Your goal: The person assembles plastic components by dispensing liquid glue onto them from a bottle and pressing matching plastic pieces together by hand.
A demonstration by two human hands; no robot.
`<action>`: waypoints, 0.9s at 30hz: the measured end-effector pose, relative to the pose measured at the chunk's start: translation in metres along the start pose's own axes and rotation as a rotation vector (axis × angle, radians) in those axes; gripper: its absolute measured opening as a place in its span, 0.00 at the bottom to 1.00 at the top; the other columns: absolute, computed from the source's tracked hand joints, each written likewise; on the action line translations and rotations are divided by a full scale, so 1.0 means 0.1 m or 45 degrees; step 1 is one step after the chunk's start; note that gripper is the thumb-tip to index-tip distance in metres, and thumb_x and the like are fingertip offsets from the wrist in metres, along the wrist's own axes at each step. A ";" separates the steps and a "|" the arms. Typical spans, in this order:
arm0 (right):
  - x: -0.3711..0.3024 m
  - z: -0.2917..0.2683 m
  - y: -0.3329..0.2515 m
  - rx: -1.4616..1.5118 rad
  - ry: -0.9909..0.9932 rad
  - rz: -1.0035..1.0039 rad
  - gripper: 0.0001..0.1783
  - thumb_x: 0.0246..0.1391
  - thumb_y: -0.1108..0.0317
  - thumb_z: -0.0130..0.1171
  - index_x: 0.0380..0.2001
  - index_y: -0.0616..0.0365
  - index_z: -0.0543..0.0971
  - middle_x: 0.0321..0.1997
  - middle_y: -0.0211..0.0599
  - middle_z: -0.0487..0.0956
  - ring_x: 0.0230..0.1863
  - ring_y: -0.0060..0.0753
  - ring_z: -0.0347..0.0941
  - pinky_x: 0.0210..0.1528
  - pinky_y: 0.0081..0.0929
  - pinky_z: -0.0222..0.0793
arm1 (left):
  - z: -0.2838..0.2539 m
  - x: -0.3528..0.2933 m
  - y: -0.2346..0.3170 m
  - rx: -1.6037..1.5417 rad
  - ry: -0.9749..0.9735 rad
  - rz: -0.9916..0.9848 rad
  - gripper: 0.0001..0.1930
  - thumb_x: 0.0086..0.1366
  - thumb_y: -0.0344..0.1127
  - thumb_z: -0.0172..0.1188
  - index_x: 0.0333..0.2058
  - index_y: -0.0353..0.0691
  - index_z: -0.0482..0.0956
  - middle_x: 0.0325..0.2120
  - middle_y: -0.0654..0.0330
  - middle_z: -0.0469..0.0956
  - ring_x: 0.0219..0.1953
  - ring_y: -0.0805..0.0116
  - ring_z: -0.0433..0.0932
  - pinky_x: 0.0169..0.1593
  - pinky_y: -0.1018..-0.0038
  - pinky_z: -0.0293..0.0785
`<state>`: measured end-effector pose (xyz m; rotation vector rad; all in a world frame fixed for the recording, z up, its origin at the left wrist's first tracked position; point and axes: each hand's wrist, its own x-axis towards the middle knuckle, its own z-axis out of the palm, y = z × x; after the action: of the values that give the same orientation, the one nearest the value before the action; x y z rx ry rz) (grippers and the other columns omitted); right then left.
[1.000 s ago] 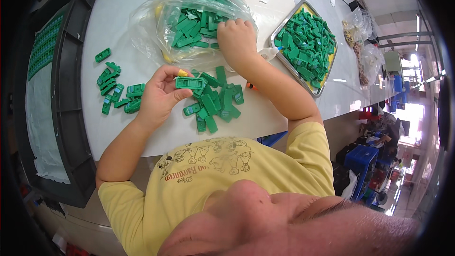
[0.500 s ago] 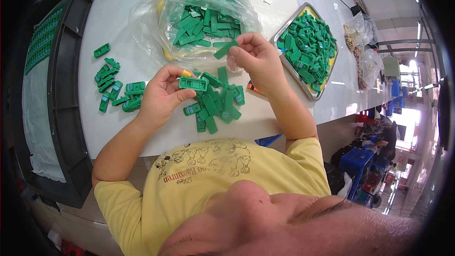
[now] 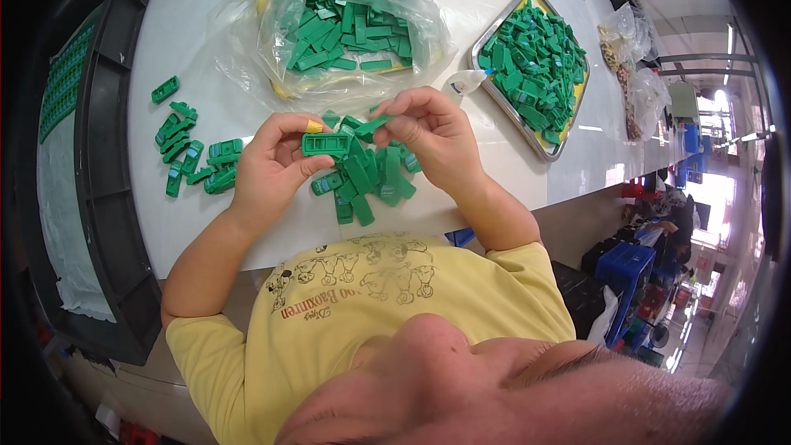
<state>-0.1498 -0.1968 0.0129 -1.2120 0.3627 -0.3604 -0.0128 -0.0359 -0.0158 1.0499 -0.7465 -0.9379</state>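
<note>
One green shell (image 3: 325,144) is showing its hollow side above the counter (image 3: 189,227), pinched in the left hand (image 3: 278,156). One thin green strip (image 3: 373,125) is tilting in the right hand's (image 3: 432,136) pinch, near the shell. One yellow band (image 3: 314,126) is wrapping a left finger. Below the hands, one pile (image 3: 362,177) of green parts is overlapping too much to count. Leftward, one part (image 3: 166,89) is lying alone; about ten more are clustering near it. One clear bag (image 3: 239,62) is holding many strips, one metal tray (image 3: 509,109) is carrying a heap, and one white bottle (image 3: 464,82) is resting by the tray.

The counter is stretching out pale and smooth. One grey crate (image 3: 115,189) is standing at its left; rightward, one blue crate (image 3: 624,268) is standing lower, and bright light is glaring beyond.
</note>
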 end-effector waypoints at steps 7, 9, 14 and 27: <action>0.04 0.04 0.09 -0.180 -0.014 0.040 0.06 0.50 0.78 0.51 0.34 0.64 0.69 0.33 0.36 0.72 0.30 0.23 0.70 0.33 0.19 0.67 | -0.04 0.06 -0.14 0.049 0.014 0.023 0.16 0.51 0.19 0.57 0.39 0.34 0.65 0.39 0.59 0.66 0.42 0.73 0.69 0.45 0.78 0.70; 0.05 0.07 0.12 -0.091 -0.009 0.171 0.07 0.49 0.77 0.52 0.34 0.64 0.70 0.31 0.35 0.72 0.29 0.23 0.69 0.32 0.18 0.66 | -0.05 0.08 -0.16 0.052 0.011 0.013 0.16 0.51 0.18 0.57 0.39 0.34 0.65 0.39 0.59 0.66 0.41 0.73 0.69 0.45 0.79 0.70; 0.10 0.15 0.23 -0.004 0.013 0.261 0.11 0.48 0.77 0.54 0.36 0.63 0.66 0.27 0.33 0.72 0.25 0.20 0.68 0.27 0.15 0.65 | -0.09 0.08 -0.25 -0.020 0.012 -0.029 0.16 0.50 0.17 0.56 0.38 0.35 0.65 0.39 0.59 0.66 0.41 0.74 0.69 0.44 0.80 0.70; 0.08 0.23 0.36 -0.230 0.065 0.252 0.14 0.46 0.77 0.56 0.31 0.59 0.62 0.23 0.28 0.69 0.21 0.12 0.64 0.22 0.10 0.60 | -0.13 0.03 -0.22 0.405 -0.016 0.152 0.14 0.47 0.19 0.59 0.35 0.32 0.68 0.38 0.55 0.69 0.39 0.69 0.73 0.42 0.77 0.75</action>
<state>-0.1293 -0.1699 -0.0143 -1.3317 0.5643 -0.1904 -0.0058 -0.0383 -0.0409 1.2612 -0.9797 -0.7378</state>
